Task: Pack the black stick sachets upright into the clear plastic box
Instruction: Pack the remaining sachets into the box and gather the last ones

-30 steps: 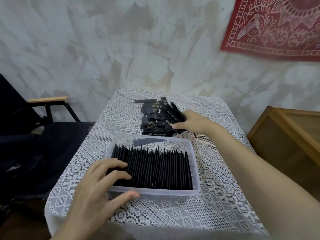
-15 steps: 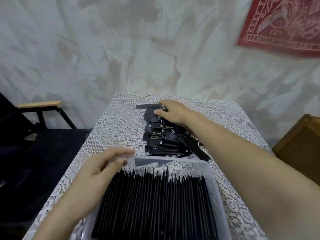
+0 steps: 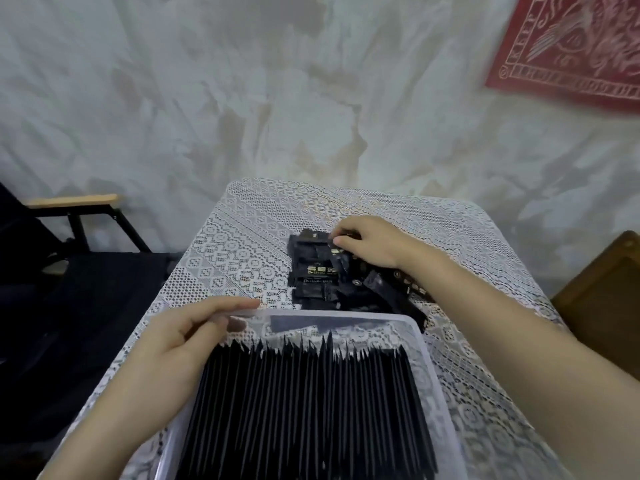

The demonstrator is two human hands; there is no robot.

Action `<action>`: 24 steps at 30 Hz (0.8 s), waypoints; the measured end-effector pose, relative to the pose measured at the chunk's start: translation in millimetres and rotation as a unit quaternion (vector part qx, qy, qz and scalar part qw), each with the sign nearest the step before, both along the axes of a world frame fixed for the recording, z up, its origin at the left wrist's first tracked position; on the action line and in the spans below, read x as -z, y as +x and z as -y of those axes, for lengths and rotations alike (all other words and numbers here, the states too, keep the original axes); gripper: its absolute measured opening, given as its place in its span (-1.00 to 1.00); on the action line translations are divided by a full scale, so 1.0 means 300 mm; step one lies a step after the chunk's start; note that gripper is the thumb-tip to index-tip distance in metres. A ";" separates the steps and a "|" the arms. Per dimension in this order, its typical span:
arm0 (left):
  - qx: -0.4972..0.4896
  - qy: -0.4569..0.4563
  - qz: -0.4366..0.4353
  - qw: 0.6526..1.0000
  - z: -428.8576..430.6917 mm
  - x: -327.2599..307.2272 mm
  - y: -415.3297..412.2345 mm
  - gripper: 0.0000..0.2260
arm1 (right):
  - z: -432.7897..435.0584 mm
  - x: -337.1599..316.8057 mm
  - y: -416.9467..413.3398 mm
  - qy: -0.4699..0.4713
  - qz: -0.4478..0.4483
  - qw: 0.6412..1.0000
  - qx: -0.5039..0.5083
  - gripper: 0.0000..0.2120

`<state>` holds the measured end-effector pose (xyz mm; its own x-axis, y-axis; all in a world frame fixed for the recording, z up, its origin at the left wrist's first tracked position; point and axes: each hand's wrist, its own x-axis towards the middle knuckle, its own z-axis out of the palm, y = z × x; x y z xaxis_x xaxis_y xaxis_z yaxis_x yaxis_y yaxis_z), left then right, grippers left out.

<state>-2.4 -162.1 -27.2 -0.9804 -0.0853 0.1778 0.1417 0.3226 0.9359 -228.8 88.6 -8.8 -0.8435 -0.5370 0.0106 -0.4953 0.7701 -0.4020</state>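
- White mottled wall [image 3: 242, 98] fills the background, with a red patterned cloth [image 3: 571, 46] hanging at the upper right.
- Lace tablecloth [image 3: 235, 258] covers the table. A black chair [image 3: 86, 289] with a wooden armrest stands to its left, and a brown wooden cabinet [image 3: 602, 289] to its right.
- Clear plastic box [image 3: 433, 368] sits at the near edge of the table, its left end partly hidden by the left forearm.
- Black packed sachets [image 3: 304, 403] stand upright in the box in a tight row that fills most of its width.
- Black loose heap [image 3: 322, 275] of sachets lies flat on the cloth just behind the box.
- Left hand [image 3: 180, 344] rests on the far left corner of the box, fingers fairly straight and spread along the rim, gripping nothing.
- Right hand [image 3: 367, 242] lies on the far end of the loose heap, fingers curled down and thumb pinching its top sachets.
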 end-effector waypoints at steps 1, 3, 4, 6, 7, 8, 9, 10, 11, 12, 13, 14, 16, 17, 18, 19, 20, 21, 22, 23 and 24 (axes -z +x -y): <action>-0.002 -0.007 0.005 1.000 -0.003 -0.002 0.001 -0.64 | -0.033 -0.008 0.040 -0.009 0.009 1.000 0.004 -0.80; -0.011 -0.016 0.013 1.000 -0.017 -0.014 0.005 -0.55 | -0.089 -0.023 0.115 -0.019 0.033 0.999 0.022 -0.78; -0.014 -0.016 0.016 1.000 -0.024 -0.021 0.008 -0.55 | -0.112 -0.026 0.150 -0.023 0.046 0.998 0.033 -0.77; -0.015 -0.015 0.021 1.000 -0.037 -0.032 0.015 -0.59 | -0.144 -0.024 0.213 -0.011 0.058 0.997 0.053 -0.74; -0.014 -0.016 0.023 1.000 -0.041 -0.035 0.018 -0.61 | -0.153 -0.026 0.241 0.001 0.060 0.996 0.060 -0.70; -0.012 -0.013 0.024 1.000 -0.045 -0.036 0.020 -0.62 | -0.159 -0.027 0.263 0.003 0.066 0.996 0.066 -0.65; -0.010 -0.011 0.023 1.000 -0.048 -0.037 0.022 -0.61 | -0.164 -0.032 0.282 -0.013 0.076 0.994 0.072 -0.60; -0.007 -0.009 0.021 1.000 -0.050 -0.037 0.025 -0.60 | -0.171 -0.042 0.298 -0.042 0.088 0.992 0.081 -0.58; -0.006 -0.008 0.021 1.000 -0.051 -0.037 0.027 -0.59 | -0.182 -0.057 0.319 -0.070 0.097 0.989 0.091 -0.58; -0.006 -0.005 0.020 1.000 -0.053 -0.036 0.029 -0.59 | -0.202 -0.068 0.334 -0.087 0.099 0.986 0.098 -0.60; -0.008 0.000 0.019 1.000 -0.054 -0.035 0.031 -0.59 | -0.228 -0.077 0.344 -0.085 0.098 0.987 0.096 -0.63; -0.008 0.005 0.018 1.000 -0.054 -0.034 0.034 -0.60 | -0.258 -0.082 0.356 -0.070 0.100 0.989 0.088 -0.65; -0.005 0.005 0.017 1.000 -0.058 -0.032 0.037 -0.60 | -0.308 -0.076 0.380 -0.033 0.130 0.989 0.064 -0.61; -0.001 0.004 0.017 1.000 -0.059 -0.033 0.038 -0.60 | -0.320 -0.070 0.392 -0.021 0.148 0.987 0.057 -0.55; 0.002 0.003 0.018 1.000 -0.061 -0.033 0.038 -0.60 | -0.324 -0.057 0.396 -0.008 0.155 0.986 0.055 -0.49; 0.003 0.003 0.017 1.000 -0.063 -0.033 0.038 -0.61 | -0.320 -0.043 0.397 0.000 0.152 0.987 0.052 -0.44; 0.004 0.002 0.016 1.000 -0.063 -0.033 0.039 -0.61 | -0.310 -0.033 0.394 0.005 0.142 0.988 0.051 -0.41; 0.005 0.000 0.013 1.000 -0.064 -0.034 0.040 -0.62 | -0.298 -0.024 0.387 0.003 0.129 0.990 0.052 -0.40; 0.006 -0.002 0.012 1.000 -0.064 -0.034 0.040 -0.62 | -0.285 -0.018 0.374 -0.001 0.112 0.992 0.050 -0.42; 0.007 -0.003 0.011 1.000 -0.065 -0.035 0.040 -0.63 | -0.273 -0.014 0.358 -0.004 0.094 0.994 0.051 -0.47; 0.008 -0.003 0.011 1.000 -0.065 -0.035 0.039 -0.64 | -0.263 -0.014 0.342 -0.002 0.073 0.996 0.056 -0.55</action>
